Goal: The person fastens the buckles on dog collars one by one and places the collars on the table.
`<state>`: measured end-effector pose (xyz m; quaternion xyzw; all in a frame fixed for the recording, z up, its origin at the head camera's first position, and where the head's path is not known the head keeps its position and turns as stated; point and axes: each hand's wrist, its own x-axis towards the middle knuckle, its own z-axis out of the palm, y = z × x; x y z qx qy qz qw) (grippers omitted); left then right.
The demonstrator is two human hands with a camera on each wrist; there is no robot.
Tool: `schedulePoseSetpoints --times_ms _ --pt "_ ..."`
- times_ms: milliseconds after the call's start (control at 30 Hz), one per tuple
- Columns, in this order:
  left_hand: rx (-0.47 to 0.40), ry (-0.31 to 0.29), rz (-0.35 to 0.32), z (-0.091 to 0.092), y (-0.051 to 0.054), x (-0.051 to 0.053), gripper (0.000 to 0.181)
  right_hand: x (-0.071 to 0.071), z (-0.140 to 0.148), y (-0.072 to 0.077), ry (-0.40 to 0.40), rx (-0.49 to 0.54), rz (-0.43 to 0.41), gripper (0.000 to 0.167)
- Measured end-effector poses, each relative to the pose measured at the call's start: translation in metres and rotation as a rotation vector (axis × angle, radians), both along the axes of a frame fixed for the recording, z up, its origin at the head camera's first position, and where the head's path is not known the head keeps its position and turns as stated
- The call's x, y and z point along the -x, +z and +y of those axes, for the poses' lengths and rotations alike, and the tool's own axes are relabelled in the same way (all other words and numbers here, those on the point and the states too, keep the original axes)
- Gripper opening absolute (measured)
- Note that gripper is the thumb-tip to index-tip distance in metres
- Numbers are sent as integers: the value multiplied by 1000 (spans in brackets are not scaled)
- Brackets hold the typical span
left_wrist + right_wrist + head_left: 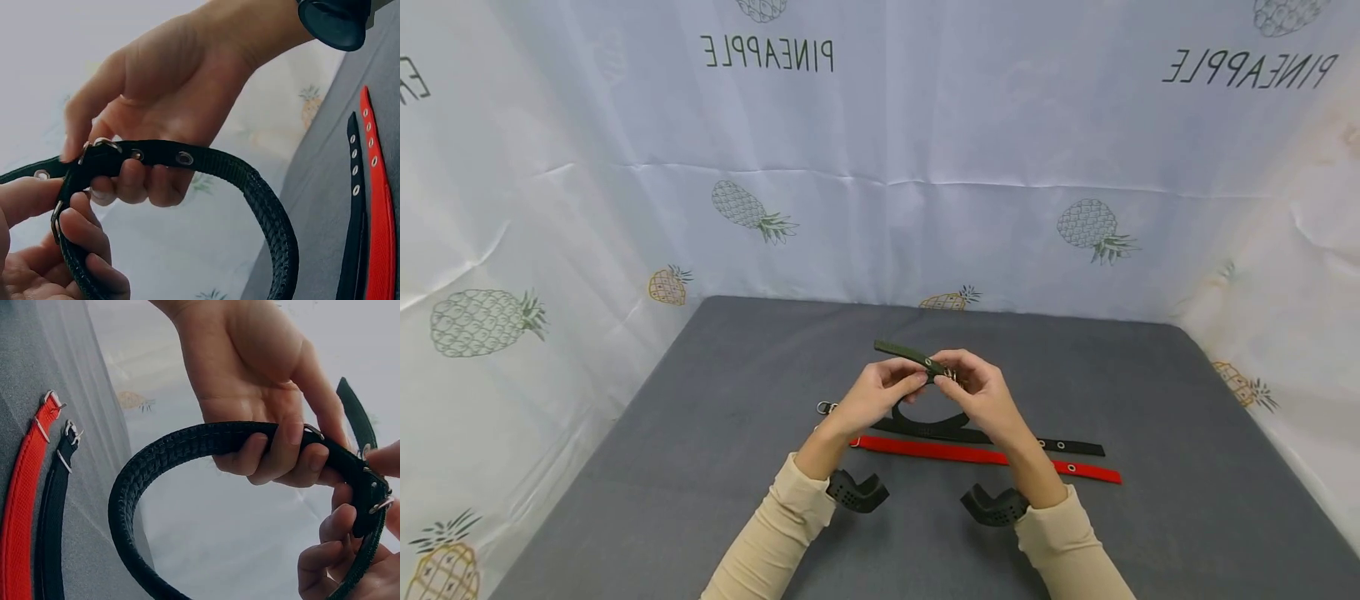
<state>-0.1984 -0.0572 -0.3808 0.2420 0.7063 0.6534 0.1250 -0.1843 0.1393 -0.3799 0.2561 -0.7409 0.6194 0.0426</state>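
Note:
A dark green collar [901, 350] is bent into a loop between both hands above the table. Its eyeletted tail passes at the metal buckle [381, 503] and sticks out toward the upper left in the head view. My left hand [872, 393] pinches the band on the left of the buckle. On the other side my right hand [987, 396] grips the collar close to the buckle, with fingers curled round the band [212, 159]. The padded part of the loop [125, 500] hangs below the hands. Fingers partly hide the buckle.
On the grey table [737, 500] a black collar [1078, 447] and a red collar [940, 451] lie stretched out side by side below the hands. White pineapple-print cloth [880, 233] hangs around the table's back and sides. Each wrist carries a black camera mount [857, 492].

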Motion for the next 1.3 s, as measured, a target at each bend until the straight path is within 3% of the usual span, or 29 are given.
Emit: schedulePoseSetpoints --times_ms 400,700,1300 --pt "25 13 -6 1 -3 0 33 -1 -2 -1 -28 5 47 23" --pt "44 4 -2 1 -7 -1 34 -3 -1 -4 -5 -2 84 20" --pt "1 15 20 -2 -2 2 26 1 -2 3 46 44 83 21"
